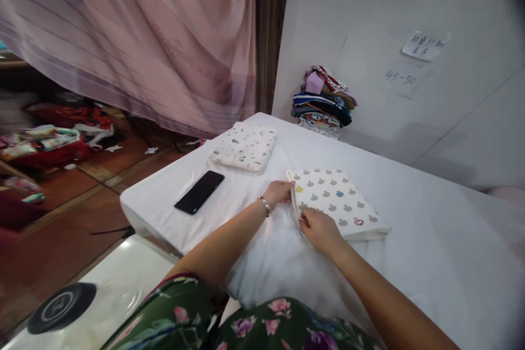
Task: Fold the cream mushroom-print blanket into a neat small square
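Observation:
A folded white cloth printed with grey mushroom-like shapes and a few coloured ones lies flat on the white-covered table. My left hand, with a bracelet at the wrist, pinches its left edge near the far corner. Closer to me, my right hand has curled fingers gripping the same edge at the near left corner. To the left of it rests another folded white cloth with small dark prints. A black smartphone lies in front of that second cloth.
Folded clothes are piled at the table's far edge by the wall. A pink curtain hangs at the back left. A white surface with a round black object stands low left. A red basket of packets sits on the floor.

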`<state>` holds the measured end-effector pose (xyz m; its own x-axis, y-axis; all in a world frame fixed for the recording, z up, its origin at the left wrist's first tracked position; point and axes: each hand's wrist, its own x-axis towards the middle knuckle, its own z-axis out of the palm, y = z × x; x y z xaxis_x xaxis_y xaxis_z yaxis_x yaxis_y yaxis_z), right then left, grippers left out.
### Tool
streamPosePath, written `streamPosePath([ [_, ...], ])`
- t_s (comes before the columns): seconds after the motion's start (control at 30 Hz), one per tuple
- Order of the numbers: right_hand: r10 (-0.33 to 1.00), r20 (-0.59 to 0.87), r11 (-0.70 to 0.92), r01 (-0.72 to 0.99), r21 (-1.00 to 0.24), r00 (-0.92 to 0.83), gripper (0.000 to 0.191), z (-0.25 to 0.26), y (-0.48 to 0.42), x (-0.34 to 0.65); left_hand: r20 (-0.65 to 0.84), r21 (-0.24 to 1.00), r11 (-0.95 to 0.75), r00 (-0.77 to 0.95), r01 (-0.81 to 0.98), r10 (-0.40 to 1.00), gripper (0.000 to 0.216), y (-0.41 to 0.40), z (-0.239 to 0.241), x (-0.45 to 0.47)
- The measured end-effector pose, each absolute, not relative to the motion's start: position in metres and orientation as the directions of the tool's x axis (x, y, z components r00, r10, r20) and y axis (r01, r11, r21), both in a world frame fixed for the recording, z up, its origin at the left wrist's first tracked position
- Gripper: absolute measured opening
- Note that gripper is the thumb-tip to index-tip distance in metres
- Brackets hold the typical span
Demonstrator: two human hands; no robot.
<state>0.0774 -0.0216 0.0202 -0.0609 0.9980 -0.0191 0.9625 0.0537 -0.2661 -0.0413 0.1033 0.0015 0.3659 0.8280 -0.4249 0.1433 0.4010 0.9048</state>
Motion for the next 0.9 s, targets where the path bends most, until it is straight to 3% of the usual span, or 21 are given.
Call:
streamPosePath([
  [0.17, 0.999, -0.015, 0.048, 0.98, -0.194, -0.051, 0.013, 0.015, -0.024, 0.071, -0.408, 0.909, 0.342, 0.35, 0.237, 0.843, 0.044, 0.112, -0.002, -0.036],
  [0.3, 0.999, -0.011, 0.031, 0.992, -0.121, -0.033, 0.012, 0.015, -0.025, 0.066, -0.331, 0.872, 0.199, 0.241, 0.446, 0.912, 0.058, 0.129, -0.004, -0.029],
  [0.4, 0.999, 0.002, 0.048, 0.996, -0.07, -0.048, 0.013, 0.011, -0.026, 0.063, -0.239, 0.817, 0.104, 0.169, 0.568, 0.956, 0.049, 0.143, -0.004, -0.022],
  [0.6, 0.994, 0.068, 0.084, 0.996, 0.032, -0.086, 0.01, 0.002, -0.036, 0.059, -0.28, 0.822, 0.152, 0.158, 0.549, 0.947, 0.024, 0.158, -0.007, -0.016],
  [0.9, 0.978, 0.171, 0.12, 0.993, -0.002, -0.118, 0.024, 0.005, -0.045, 0.068, -0.265, 0.86, 0.119, 0.234, 0.497, 0.935, 0.027, 0.162, -0.002, -0.014],
])
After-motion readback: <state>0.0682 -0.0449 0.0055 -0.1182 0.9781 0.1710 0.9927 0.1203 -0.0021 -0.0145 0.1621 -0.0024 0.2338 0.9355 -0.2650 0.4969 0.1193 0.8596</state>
